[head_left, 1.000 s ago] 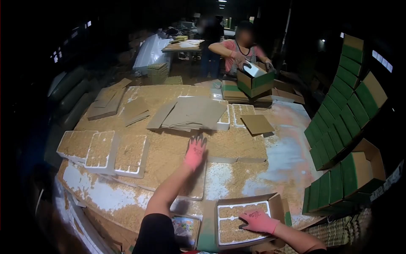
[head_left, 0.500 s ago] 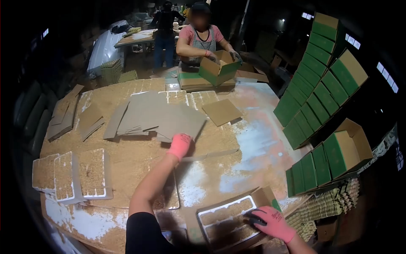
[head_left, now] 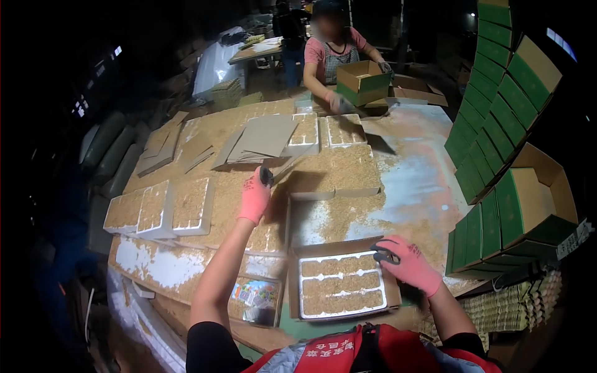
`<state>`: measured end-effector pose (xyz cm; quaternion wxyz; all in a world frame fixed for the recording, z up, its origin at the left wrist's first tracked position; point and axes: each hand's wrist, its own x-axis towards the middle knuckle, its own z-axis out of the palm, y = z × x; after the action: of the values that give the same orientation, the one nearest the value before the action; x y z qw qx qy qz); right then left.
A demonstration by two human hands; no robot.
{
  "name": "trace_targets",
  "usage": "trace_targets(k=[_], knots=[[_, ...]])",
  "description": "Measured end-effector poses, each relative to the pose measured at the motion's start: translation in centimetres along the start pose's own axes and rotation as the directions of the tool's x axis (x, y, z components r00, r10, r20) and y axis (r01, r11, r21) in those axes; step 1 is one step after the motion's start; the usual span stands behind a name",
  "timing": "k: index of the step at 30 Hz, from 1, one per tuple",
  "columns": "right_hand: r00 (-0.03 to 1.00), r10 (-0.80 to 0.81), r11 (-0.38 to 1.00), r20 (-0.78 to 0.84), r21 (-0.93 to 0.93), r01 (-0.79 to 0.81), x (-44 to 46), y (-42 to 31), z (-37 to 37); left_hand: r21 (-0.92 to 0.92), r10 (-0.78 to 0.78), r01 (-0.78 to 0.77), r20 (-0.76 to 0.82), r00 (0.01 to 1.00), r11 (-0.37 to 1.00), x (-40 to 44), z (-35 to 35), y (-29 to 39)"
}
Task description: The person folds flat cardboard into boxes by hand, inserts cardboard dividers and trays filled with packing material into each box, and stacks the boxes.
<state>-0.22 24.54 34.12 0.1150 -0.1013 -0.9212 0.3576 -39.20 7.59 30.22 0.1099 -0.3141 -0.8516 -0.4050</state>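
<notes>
- While handling the thin cardboard sheet (head_left: 291, 166) with the left hand (head_left: 254, 196), pinch firmly: note the fingers drawn together on one border, with no gap visible, and the sheet tipped nearly edge-on above the middle of the surface (head_left: 413, 180).
- Hold that pinch close to the border, better for guarding against a bend or a dropped corner.
- Look for the open box (head_left: 394, 291) by the near edge of the surface, right of centre, with a white foam tray (head_left: 342, 286) full of crumbly, sawdust-like filling inside.
- With the right hand (head_left: 408, 262), steady the box lightly at its far right corner; see the fingers loosely curled there, part-way open. Cannot tell whether gripping the wall or merely resting on it.
- Best to avoid pressing down into the filling, probably easy to scatter.
- Find the pile of loose sheets (head_left: 264, 135) toward the far edge, left of centre, just beyond the left hand; lift clear to avoid dragging others along.
- Swing the left arm clear of the three filled trays (head_left: 155, 208) near the left edge and the printed package (head_left: 256, 293) at the near edge, left of the box.
- Allow room for the co-worker (head_left: 336, 56) at the far edge, beside another box (head_left: 362, 84).
</notes>
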Motion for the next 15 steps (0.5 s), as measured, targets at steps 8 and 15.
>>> trace_targets(k=[8, 15], knots=[[0.863, -0.362, 0.838, -0.352, -0.529, 0.136, 8.2, 2.4, -3.9, -0.283, 0.304, -0.230, 0.258, 0.917, 0.931, -7.3, -4.3, 12.7], [0.851, -0.340, 0.884, -0.400, -0.445, 0.144, 8.1, 1.8, -3.6, 0.170, 0.274, -0.266, -0.025, 0.961, 0.949, -7.1, -8.2, 6.4]])
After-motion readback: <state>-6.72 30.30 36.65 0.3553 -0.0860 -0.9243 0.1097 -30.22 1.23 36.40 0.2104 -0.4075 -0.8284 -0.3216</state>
